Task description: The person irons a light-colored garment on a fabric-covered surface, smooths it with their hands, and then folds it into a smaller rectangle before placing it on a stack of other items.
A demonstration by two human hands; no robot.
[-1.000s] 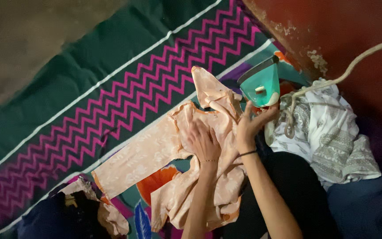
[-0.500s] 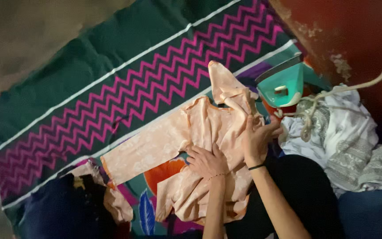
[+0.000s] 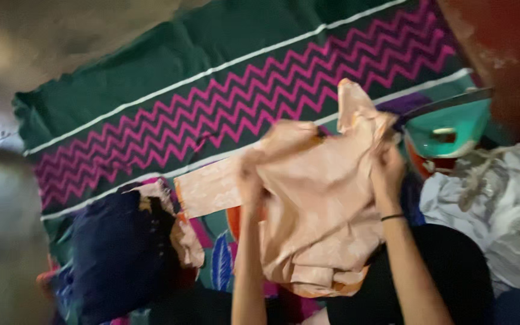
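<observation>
A peach printed garment [image 3: 317, 198] is lifted off the spread, and both hands grip it near its top. My left hand [image 3: 249, 180] holds its left edge, partly wrapped in the cloth. My right hand [image 3: 388, 174] grips the right edge, with a dark band on the wrist. One sleeve [image 3: 212, 189] trails left onto the spread. A teal iron [image 3: 449, 129] stands on its heel just right of my right hand. The frame is blurred by motion.
A green spread with pink zigzag bands and white stripes [image 3: 212, 102] covers the floor. A dark navy cloth heap [image 3: 115, 253] lies at lower left. A white and grey patterned cloth [image 3: 501, 210] with a pale cord [image 3: 482, 168] lies right. A red wall [image 3: 513, 48] stands behind.
Both hands went from pressing the peach garment flat to gripping its edges and lifting it. The view has swung so everything shifted right.
</observation>
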